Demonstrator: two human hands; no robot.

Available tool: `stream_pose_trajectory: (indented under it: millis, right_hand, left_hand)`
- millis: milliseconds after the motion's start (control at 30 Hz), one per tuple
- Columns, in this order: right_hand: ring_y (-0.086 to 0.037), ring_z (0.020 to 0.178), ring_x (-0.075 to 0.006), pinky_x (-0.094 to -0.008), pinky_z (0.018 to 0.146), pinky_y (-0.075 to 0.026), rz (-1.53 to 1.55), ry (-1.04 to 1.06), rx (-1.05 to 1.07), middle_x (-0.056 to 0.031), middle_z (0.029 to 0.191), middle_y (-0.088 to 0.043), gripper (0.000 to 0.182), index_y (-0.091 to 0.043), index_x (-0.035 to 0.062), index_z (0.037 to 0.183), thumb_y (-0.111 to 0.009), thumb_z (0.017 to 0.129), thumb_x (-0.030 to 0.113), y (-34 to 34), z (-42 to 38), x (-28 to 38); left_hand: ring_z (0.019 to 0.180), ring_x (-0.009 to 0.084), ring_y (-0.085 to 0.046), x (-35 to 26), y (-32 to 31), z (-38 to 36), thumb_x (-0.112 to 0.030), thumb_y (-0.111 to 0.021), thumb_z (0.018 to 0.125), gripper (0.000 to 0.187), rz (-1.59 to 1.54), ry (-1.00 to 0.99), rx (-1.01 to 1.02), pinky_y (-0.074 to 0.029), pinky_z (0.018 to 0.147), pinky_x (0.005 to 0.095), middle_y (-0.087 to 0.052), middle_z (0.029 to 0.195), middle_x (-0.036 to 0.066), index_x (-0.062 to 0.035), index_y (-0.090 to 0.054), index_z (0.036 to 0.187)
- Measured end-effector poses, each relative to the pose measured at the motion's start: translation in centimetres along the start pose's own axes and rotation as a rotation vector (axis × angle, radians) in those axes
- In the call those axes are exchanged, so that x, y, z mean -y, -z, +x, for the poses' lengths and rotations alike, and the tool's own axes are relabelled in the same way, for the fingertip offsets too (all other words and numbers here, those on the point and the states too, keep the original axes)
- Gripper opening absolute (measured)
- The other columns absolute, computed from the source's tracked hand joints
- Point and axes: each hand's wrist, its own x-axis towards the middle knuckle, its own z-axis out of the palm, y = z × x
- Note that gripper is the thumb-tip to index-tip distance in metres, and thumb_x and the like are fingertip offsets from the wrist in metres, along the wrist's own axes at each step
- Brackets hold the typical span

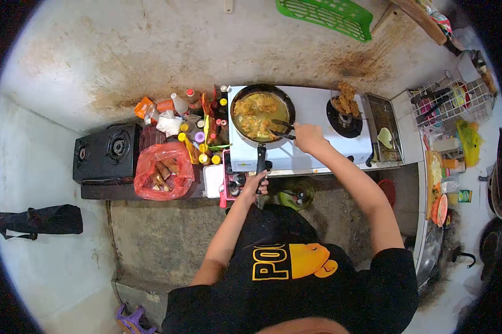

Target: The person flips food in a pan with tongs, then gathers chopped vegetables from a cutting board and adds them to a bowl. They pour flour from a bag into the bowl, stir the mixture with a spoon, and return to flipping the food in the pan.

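Note:
A frying pan [287,100] sits on the left burner of the white stove [312,111], with browned pieces of food [254,119] in yellowish oil. My left hand [254,185] is wrapped round the pan's black handle [261,158] below it. Dark tongs [283,129] reach into the right side of the pan, and their near end is in my right hand [309,137]. The tips of the tongs are among the food; whether they grip a piece is unclear. Fried pieces [347,100] rest in a strainer over the right burner.
Bottles [193,100] and packets crowd the counter left of the stove. Further left are a red plastic bag [165,172] and a black two-burner stove [106,153]. A metal tray [385,111] stands right of the white stove, near a wire rack [451,103]. A green basket [329,16] hangs above.

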Motion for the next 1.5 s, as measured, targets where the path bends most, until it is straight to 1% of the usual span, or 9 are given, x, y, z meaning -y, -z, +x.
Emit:
stream_pose_trajectory:
  millis: [133,367,467,567,633,800,933,1233,1500]
  right_hand:
    - [-0.066,0.078,-0.0261,-0.0376,0.063,-0.052,-0.054,-0.031,-0.14,-0.0118,0.085,-0.066,0.021,-0.054,0.0043,0.099,-0.052,0.08,0.012,-1.9,1.2,-0.1]
    - [-0.067,0.076,-0.0255,-0.0367,0.061,-0.053,-0.116,-0.097,-0.218,-0.0126,0.084,-0.067,0.022,-0.056,0.0062,0.1,-0.051,0.081,0.014,-1.9,4.1,-1.2]
    - [-0.065,0.077,-0.0279,-0.0396,0.063,-0.051,-0.108,-0.133,-0.251,-0.0117,0.083,-0.066,0.031,-0.058,0.0051,0.106,-0.055,0.082,0.024,-1.3,3.9,-1.4]
    - [-0.064,0.084,-0.0285,-0.0411,0.069,-0.051,0.041,-0.097,-0.197,-0.0137,0.088,-0.066,0.039,-0.057,0.0036,0.104,-0.062,0.078,0.032,0.6,1.9,-0.9]
    - [-0.062,0.09,-0.0285,-0.0425,0.073,-0.049,0.189,-0.025,-0.066,-0.0142,0.094,-0.065,0.048,-0.055,0.0026,0.106,-0.065,0.076,0.038,0.0,1.0,-0.5]
    - [-0.061,0.092,-0.0331,-0.0435,0.074,-0.049,0.18,-0.161,-0.008,-0.0183,0.095,-0.062,0.059,-0.044,0.0019,0.116,-0.061,0.078,0.044,-3.4,-0.4,3.8]
    - [-0.061,0.091,-0.0326,-0.0439,0.074,-0.049,0.231,-0.183,-0.077,-0.0179,0.097,-0.062,0.06,-0.045,0.0008,0.115,-0.06,0.079,0.046,-5.4,-1.1,4.9]
    - [-0.061,0.093,-0.0348,-0.0456,0.075,-0.049,0.414,-0.24,0.083,-0.0197,0.098,-0.062,0.064,-0.047,-0.0023,0.115,-0.06,0.077,0.048,-5.3,-2.2,3.6]
    - [-0.061,0.089,-0.0368,-0.0474,0.074,-0.048,0.552,-0.265,-0.044,-0.0194,0.092,-0.064,0.054,-0.049,0.001,0.109,-0.062,0.077,0.041,-6.3,-2.1,5.7]
  left_hand:
    - [0.04,0.0067,-0.032,-0.3,-0.1,-0.3,-0.027,-0.061,0.085,0.022,-0.006,0.016,0.017,-0.028,0.039,0.0227,-0.04,0.057,-0.002,-0.0114,-0.046,0.086]
    - [0.04,0.0063,-0.032,-0.2,0.2,0.2,-0.026,-0.061,0.085,0.02,-0.018,0.027,0.033,-0.028,0.04,0.0221,-0.04,0.057,-0.002,-0.0127,-0.046,0.088]
    - [0.041,0.0063,-0.032,-0.2,0.0,-0.2,-0.026,-0.06,0.086,0.019,-0.019,0.025,0.036,-0.028,0.04,0.0221,-0.04,0.057,-0.003,-0.0127,-0.046,0.088]
    - [0.041,0.0066,-0.032,-0.2,0.0,-0.1,-0.026,-0.059,0.086,0.019,-0.007,-0.002,0.038,-0.028,0.04,0.0223,-0.04,0.057,-0.003,-0.0123,-0.047,0.089]
    - [0.041,0.0067,-0.032,-0.1,0.1,-0.2,-0.026,-0.059,0.086,0.019,-0.001,-0.012,0.037,-0.028,0.04,0.0225,-0.04,0.057,-0.003,-0.012,-0.048,0.089]
    - [0.04,0.0075,-0.031,-0.3,-0.1,0.1,-0.029,-0.06,0.086,0.022,0.03,0.008,0.002,-0.029,0.04,0.0236,-0.04,0.056,-0.003,-0.0098,-0.05,0.086]
    - [0.04,0.0075,-0.03,-0.1,0.3,0.5,-0.03,-0.06,0.086,0.023,0.008,0.012,0.028,-0.028,0.04,0.0235,-0.04,0.056,-0.003,-0.0094,-0.049,0.087]
    - [0.039,0.008,-0.03,0.0,0.0,0.3,-0.029,-0.059,0.087,0.021,0.001,0.021,-0.002,-0.027,0.039,0.024,-0.04,0.055,-0.002,-0.0104,-0.049,0.087]
    - [0.04,0.0083,-0.03,-0.2,0.0,0.3,-0.026,-0.059,0.087,0.019,-0.007,0.031,-0.021,-0.028,0.04,0.0245,-0.039,0.055,-0.002,-0.0107,-0.047,0.086]
